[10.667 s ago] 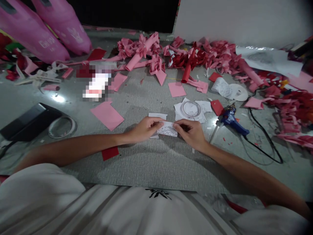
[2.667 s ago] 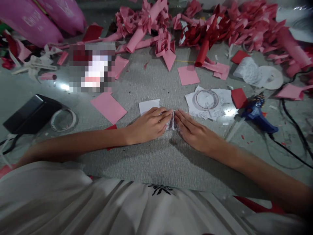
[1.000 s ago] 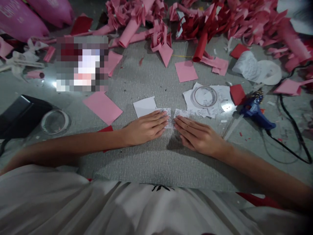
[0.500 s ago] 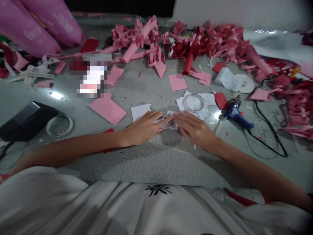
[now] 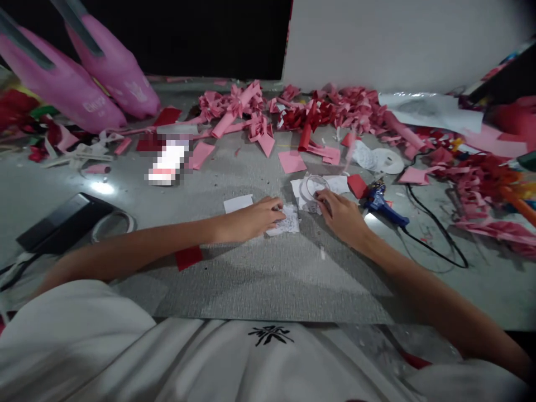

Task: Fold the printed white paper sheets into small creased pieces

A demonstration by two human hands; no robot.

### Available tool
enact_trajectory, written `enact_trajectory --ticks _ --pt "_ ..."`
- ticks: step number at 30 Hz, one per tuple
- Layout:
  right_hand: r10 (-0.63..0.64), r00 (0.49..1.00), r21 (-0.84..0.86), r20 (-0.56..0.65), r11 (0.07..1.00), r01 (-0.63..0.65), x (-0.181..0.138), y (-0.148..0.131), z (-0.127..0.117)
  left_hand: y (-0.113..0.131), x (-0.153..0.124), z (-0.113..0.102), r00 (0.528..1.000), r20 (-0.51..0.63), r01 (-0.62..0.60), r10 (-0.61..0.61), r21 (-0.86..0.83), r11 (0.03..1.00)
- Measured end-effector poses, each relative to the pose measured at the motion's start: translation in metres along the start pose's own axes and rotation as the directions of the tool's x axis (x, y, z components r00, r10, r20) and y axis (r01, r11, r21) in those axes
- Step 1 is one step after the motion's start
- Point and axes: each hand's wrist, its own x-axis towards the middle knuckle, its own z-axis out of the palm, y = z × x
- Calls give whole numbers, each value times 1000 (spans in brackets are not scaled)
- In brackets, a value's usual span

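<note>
A small piece of paper (image 5: 288,221) covered in dark marks lies on the grey mat (image 5: 251,279). My left hand (image 5: 260,219) holds its left side down, fingers bent over that edge. To the right, a roll of clear tape (image 5: 309,190) rests over other marked white papers (image 5: 340,183). The fingertips of my right hand (image 5: 341,215) are closed on the near right rim of the roll. A plain white piece of paper (image 5: 238,203) sits just beyond my left wrist, and a red paper square (image 5: 188,258) is partly under that forearm.
A blue glue gun (image 5: 387,209) with a black cord lies right of my right hand. Pink and red paper flowers (image 5: 335,109) line the back. A blurred-out phone (image 5: 170,162), pink bottles (image 5: 129,84), a black box (image 5: 62,220) and another tape roll (image 5: 113,225) are at left.
My right hand has left the small marked paper and moved right to the tape roll, taking its rim. My left hand stays on the paper. The view has tilted up.
</note>
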Motion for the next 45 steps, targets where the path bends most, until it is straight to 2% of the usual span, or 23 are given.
enact_trajectory --ticks 5,9,14,17,22,25,27,29,31,33,35,38,39,41,45 --pt "-30 998 -31 -48 999 28 -2 5 5 -11 13 -7 996 68 -52 49 43 998" --pt "-96 995 -105 -8 990 95 -1 5 6 -18 21 -5 993 10 -118 117 101 988" --pt "-136 991 -96 -12 986 135 -1 3 4 -21 24 0 987 -19 -157 158 20 987" --pt "-151 988 -82 -7 985 150 0 3 4 -21 22 2 995 -39 -95 94 -38 995" --pt "-138 990 -79 -24 988 136 0 6 8 -14 23 0 986 -57 143 -156 -190 971" --pt "-137 990 -102 -17 986 135 0 6 8 -7 32 -8 979 -80 163 -188 -253 954" --pt "-166 986 -146 13 975 166 0 5 6 -4 41 -18 966 -156 152 -204 -290 945" --pt "-204 977 -195 61 958 213 0 4 4 -5 52 -28 917 -309 158 -254 -302 940" --pt "-217 971 -215 102 948 235 1 3 1 -12 66 -35 824 -494 146 -278 -289 946" --pt "-211 972 -193 107 954 228 2 4 1 -22 82 -34 731 -609 122 -307 -327 937" --pt "-196 979 -156 63 967 204 2 4 2 -34 98 -23 655 -644 134 -395 -416 900" --pt "-179 984 -125 -20 977 175 1 3 7 -47 118 3 558 -582 189 -592 -606 773" --pt "-169 985 -118 -42 980 163 0 2 9 -50 122 11 539 -551 203 -637 -649 733" --pt "-138 987 -86 -81 988 131 0 0 12 -52 126 22 531 -527 244 -663 -654 716" --pt "-8 992 14 -124 1000 10 -1 -1 17 -51 126 24 565 -549 294 -616 -564 772"
